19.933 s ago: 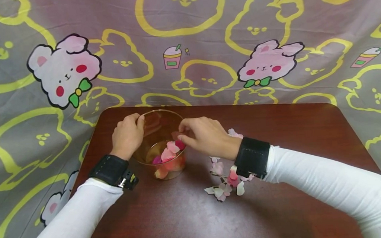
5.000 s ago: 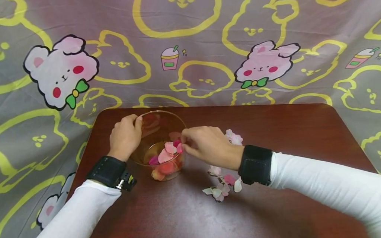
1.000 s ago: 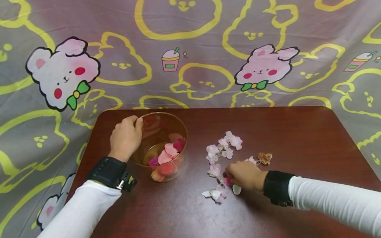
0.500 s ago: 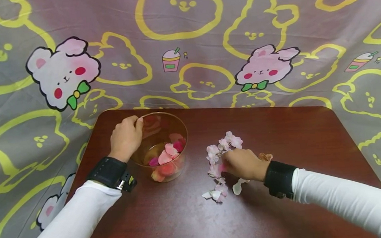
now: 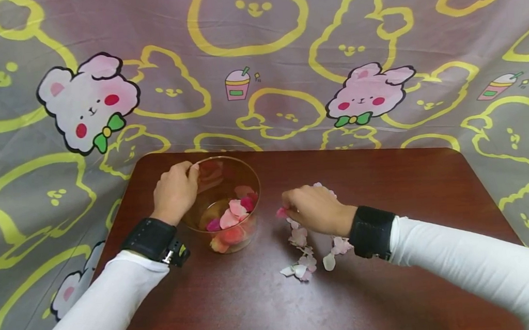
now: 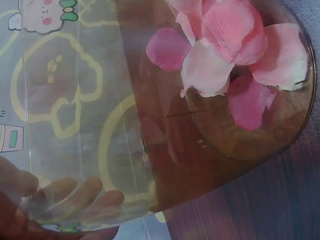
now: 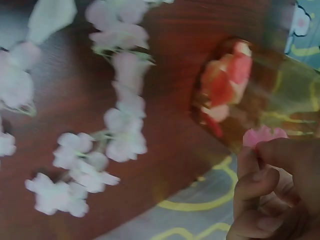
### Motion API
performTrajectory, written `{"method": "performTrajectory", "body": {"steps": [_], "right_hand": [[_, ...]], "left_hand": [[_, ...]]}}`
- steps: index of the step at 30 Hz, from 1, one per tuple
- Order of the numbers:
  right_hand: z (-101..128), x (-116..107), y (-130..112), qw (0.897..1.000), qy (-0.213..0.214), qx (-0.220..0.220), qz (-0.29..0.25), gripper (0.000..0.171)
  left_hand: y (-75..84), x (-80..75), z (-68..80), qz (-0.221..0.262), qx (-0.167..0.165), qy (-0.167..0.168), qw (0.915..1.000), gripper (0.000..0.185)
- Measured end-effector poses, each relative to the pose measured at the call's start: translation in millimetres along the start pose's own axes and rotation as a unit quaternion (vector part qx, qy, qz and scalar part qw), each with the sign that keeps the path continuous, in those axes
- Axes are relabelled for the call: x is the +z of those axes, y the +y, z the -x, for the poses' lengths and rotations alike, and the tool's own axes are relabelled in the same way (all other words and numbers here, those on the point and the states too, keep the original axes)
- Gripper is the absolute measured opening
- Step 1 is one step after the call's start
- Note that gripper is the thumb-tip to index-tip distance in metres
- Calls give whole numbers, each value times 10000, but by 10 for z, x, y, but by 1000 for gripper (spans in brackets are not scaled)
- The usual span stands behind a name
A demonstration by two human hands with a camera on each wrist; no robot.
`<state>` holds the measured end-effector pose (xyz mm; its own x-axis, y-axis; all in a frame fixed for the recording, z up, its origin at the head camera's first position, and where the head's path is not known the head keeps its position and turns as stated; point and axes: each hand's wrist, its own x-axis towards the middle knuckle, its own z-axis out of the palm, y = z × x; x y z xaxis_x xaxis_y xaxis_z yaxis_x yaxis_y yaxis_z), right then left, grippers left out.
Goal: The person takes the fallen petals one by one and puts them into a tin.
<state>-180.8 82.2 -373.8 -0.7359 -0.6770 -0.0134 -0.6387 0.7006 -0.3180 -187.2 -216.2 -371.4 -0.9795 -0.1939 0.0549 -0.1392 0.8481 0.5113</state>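
Note:
A clear amber-tinted bowl (image 5: 221, 184) stands at the back left of the table, with pink, red and magenta petals (image 5: 233, 214) gathered in its bottom. My left hand (image 5: 175, 192) grips the bowl's left rim; in the left wrist view its fingers (image 6: 85, 195) show through the clear wall, thumb on the other side. Between thumb and index finger, my right hand (image 5: 317, 210) pinches a pink petal (image 7: 262, 136), held above the table to the right of the bowl. Below and behind that hand lies a branch of pale pink blossoms (image 5: 299, 236), partly hidden by it.
A whitish petal (image 5: 329, 262) and more pale blossoms (image 5: 342, 245) lie near the right wrist. Another white petal (image 5: 293, 270) is at the branch's front end. The brown table (image 5: 238, 307) meets a patterned cloth (image 5: 278, 39) at its back edge.
My right hand has picked up the pink petal from among the blossoms and moved left and away, toward the bowl. The left hand and bowl have stayed in place.

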Motion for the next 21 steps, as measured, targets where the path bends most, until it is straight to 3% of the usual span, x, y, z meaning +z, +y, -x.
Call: {"method": "performTrajectory", "body": {"steps": [10, 21], "right_hand": [[-210, -290, -222, 9984, 556, -104, -12, 11], [-396, -331, -470, 9968, 761, -191, 147, 8]], "left_hand": [[10, 3, -7, 1, -7, 2, 10000, 36], [0, 0, -2, -10, 4, -4, 10000, 37]]}}
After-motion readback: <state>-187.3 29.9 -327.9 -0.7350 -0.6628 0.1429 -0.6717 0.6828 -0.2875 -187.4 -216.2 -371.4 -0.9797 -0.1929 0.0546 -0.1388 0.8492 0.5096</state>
